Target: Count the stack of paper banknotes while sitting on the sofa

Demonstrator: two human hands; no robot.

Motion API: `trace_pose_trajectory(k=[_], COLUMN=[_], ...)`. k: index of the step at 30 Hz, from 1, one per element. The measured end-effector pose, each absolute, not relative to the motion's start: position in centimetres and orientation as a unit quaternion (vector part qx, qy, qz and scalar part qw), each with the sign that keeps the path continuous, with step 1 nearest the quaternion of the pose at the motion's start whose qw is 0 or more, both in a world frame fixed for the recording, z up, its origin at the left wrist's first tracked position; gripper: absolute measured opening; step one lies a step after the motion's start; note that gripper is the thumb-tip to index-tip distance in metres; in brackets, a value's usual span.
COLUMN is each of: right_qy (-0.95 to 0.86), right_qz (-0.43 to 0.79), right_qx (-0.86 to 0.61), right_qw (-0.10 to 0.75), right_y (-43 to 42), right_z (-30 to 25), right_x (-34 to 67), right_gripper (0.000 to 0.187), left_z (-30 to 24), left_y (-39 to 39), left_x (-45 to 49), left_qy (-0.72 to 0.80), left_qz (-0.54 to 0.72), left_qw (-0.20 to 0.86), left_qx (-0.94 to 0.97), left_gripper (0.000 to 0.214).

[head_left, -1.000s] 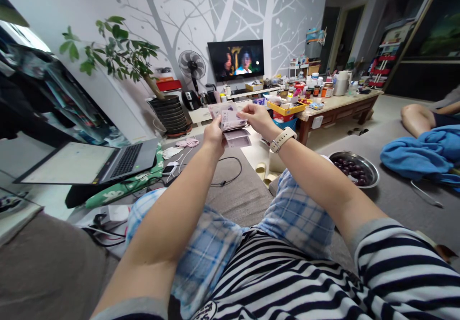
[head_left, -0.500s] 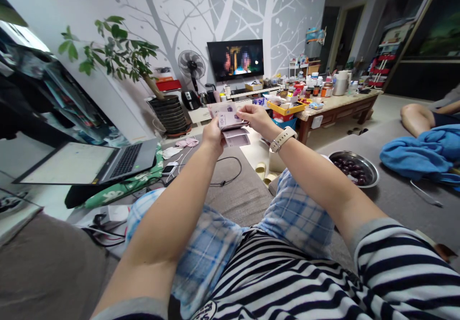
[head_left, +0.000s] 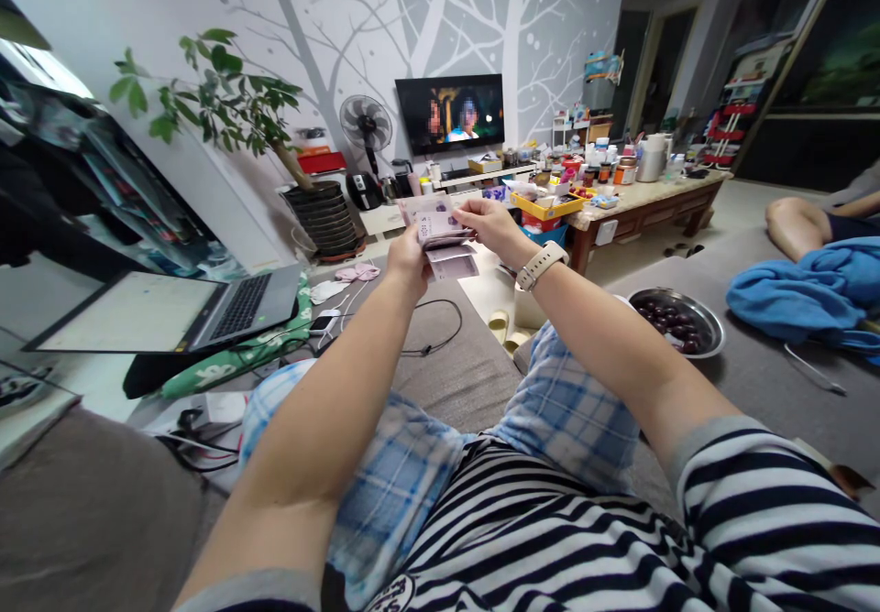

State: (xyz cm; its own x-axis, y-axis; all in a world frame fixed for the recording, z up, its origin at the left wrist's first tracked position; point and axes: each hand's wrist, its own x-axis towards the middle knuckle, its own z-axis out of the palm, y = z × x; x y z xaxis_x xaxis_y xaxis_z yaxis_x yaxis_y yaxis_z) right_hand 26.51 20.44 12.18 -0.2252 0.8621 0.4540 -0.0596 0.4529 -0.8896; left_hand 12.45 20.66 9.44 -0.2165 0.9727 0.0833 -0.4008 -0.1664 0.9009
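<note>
Both my arms reach out over my knees. My left hand (head_left: 407,262) is closed round the lower left side of a folded stack of purplish banknotes (head_left: 444,244). My right hand (head_left: 489,224), with a pale watch (head_left: 542,266) on its wrist, pinches the top note at its upper right corner. The upper notes are bent up and away from the lower ones. I sit on a grey sofa in blue checked shorts and a striped shirt.
An open laptop (head_left: 171,311) lies on a green cushion at my left. A metal bowl of dark fruit (head_left: 677,322) and a blue cloth (head_left: 804,293) sit on the sofa at my right. Another person's bare knee (head_left: 790,224) shows at far right. A cluttered wooden table (head_left: 646,202) stands ahead.
My right hand's fingers have shifted slightly on the top notes, which have lifted and bent a little further. My arms and the stack stay in the same place.
</note>
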Motion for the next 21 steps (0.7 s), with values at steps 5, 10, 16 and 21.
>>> trace_pose_trajectory(k=[5, 10, 16, 21], right_qy=[-0.655, -0.659, -0.659, -0.659], right_qz=[0.431, 0.435, 0.438, 0.44], right_qx=[-0.304, -0.278, -0.278, -0.289], right_qw=[0.541, 0.546, 0.544, 0.538], right_y=[20.4, 20.58, 20.7, 20.87], right_z=[12.17, 11.97, 11.92, 11.86], right_x=[26.54, 26.57, 26.54, 26.51], right_gripper=[0.028, 0.031, 0.031, 0.03], left_z=[9.52, 9.64, 9.59, 9.56], left_y=[20.47, 20.31, 20.34, 20.33], left_x=[12.55, 12.61, 12.54, 12.53], left_qy=[0.388, 0.391, 0.39, 0.387], left_qz=[0.666, 0.665, 0.668, 0.665], left_qw=[0.523, 0.52, 0.512, 0.518], left_qx=[0.363, 0.366, 0.375, 0.374], left_gripper=[0.03, 0.027, 0.019, 0.019])
